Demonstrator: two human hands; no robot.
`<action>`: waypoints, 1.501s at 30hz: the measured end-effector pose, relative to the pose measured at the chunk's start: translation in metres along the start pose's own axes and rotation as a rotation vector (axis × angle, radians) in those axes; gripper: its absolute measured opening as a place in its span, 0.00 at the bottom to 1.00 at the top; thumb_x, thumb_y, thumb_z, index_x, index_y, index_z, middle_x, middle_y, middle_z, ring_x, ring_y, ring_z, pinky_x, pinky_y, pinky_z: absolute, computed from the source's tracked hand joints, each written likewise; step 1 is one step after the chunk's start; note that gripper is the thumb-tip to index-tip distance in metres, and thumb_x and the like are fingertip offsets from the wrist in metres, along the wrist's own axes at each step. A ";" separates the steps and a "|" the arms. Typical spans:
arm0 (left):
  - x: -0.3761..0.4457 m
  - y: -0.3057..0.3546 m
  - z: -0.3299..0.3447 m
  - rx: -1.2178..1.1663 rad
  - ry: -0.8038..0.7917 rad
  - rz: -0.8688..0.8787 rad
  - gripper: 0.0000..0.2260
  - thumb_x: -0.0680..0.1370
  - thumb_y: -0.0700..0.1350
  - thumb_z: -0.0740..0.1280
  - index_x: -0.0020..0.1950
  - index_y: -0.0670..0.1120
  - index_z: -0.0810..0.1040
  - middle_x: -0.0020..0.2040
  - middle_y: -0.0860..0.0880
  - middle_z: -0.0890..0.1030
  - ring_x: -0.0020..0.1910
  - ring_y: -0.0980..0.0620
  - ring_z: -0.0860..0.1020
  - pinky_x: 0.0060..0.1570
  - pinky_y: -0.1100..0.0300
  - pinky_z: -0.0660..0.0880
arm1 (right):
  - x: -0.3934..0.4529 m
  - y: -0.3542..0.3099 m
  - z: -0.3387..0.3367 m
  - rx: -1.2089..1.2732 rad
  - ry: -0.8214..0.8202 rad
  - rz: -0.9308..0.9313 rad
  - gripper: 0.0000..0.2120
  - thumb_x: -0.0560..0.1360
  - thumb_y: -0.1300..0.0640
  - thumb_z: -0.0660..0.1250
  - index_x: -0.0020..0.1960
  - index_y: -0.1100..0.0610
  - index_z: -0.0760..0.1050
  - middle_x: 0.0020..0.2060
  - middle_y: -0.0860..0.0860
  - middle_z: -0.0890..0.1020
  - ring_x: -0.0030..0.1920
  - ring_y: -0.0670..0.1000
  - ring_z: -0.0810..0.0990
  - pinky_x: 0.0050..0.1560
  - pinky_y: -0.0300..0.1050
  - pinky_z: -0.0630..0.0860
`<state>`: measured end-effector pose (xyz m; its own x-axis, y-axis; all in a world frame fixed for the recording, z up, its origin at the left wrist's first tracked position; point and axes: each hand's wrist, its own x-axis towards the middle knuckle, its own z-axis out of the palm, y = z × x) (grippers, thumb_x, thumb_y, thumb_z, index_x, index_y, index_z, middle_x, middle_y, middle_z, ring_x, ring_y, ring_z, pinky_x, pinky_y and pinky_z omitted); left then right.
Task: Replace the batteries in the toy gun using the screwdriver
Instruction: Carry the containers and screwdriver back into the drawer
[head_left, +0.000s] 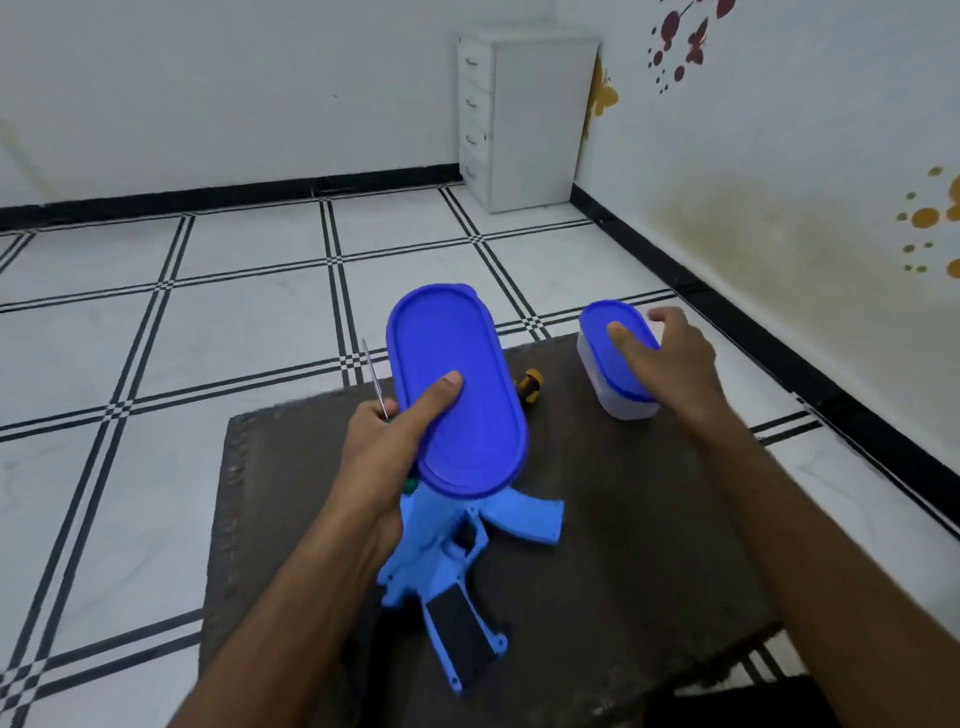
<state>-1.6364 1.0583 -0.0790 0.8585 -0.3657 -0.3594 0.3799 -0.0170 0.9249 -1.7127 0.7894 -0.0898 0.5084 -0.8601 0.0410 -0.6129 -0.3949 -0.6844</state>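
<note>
Blue plastic toy gun (447, 566) lies on the dark mat (597, 519) below your arms, black handle toward you. Your left hand (384, 457) has its grip closed on a large oval blue lid (457, 389) and, in the same fist, a thin-shafted screwdriver (375, 382), probably to keep the tool ready. Your right hand (670, 358) rests loosely curled on the small blue-lidded clear container (613, 364), seemingly steadying it; its contents are hidden.

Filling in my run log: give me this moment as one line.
left hand: holds large blue lid plus screwdriver | right hand: on small lidded container | toy gun: on mat
</note>
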 end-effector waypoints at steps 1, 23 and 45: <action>0.006 0.000 0.000 0.004 -0.003 -0.012 0.39 0.62 0.58 0.81 0.63 0.36 0.75 0.49 0.44 0.87 0.47 0.45 0.86 0.46 0.48 0.83 | 0.014 0.010 0.002 -0.120 -0.040 0.026 0.35 0.75 0.36 0.64 0.74 0.54 0.63 0.69 0.59 0.72 0.72 0.62 0.67 0.69 0.58 0.68; 0.024 0.259 -0.033 0.272 0.034 -0.340 0.47 0.56 0.72 0.77 0.58 0.36 0.72 0.57 0.34 0.79 0.46 0.43 0.80 0.40 0.49 0.73 | -0.005 -0.150 -0.075 0.544 -0.182 0.539 0.25 0.73 0.47 0.74 0.67 0.49 0.71 0.62 0.48 0.76 0.58 0.54 0.78 0.52 0.54 0.81; -0.031 0.483 -0.126 0.211 -0.084 -0.203 0.20 0.74 0.58 0.72 0.50 0.41 0.76 0.50 0.42 0.83 0.48 0.44 0.81 0.45 0.50 0.72 | -0.073 -0.442 -0.191 0.909 -0.113 0.459 0.16 0.79 0.42 0.64 0.63 0.47 0.75 0.56 0.47 0.81 0.54 0.53 0.81 0.38 0.46 0.79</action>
<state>-1.4358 1.1786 0.3633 0.7375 -0.4105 -0.5362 0.4533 -0.2876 0.8437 -1.5948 0.9654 0.3491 0.4231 -0.8126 -0.4008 -0.0960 0.3996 -0.9116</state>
